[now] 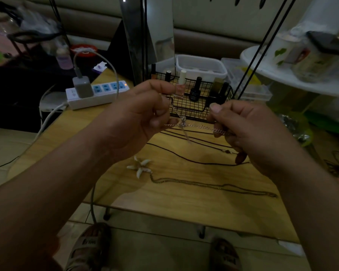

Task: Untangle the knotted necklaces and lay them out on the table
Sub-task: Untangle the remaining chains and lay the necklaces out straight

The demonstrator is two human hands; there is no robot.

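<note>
A thin silver chain necklace (196, 126) is stretched between my two hands above the wooden table (184, 200), with a small knot and pendant near its left end. My left hand (137, 122) pinches the chain by the knot. My right hand (249, 130) grips the other end between thumb and fingers. On the table lie a black cord necklace (184, 158) in long loops and a dull chain (213, 185) with a white shell-flower pendant (140, 167).
A black wire basket (202, 112) of nail polish bottles stands just behind my hands. A white power strip (98, 94) with a charger sits at the table's back left. Plastic boxes (202, 67) and a white round shelf (282, 75) are at the back right. My feet show below the table's front edge.
</note>
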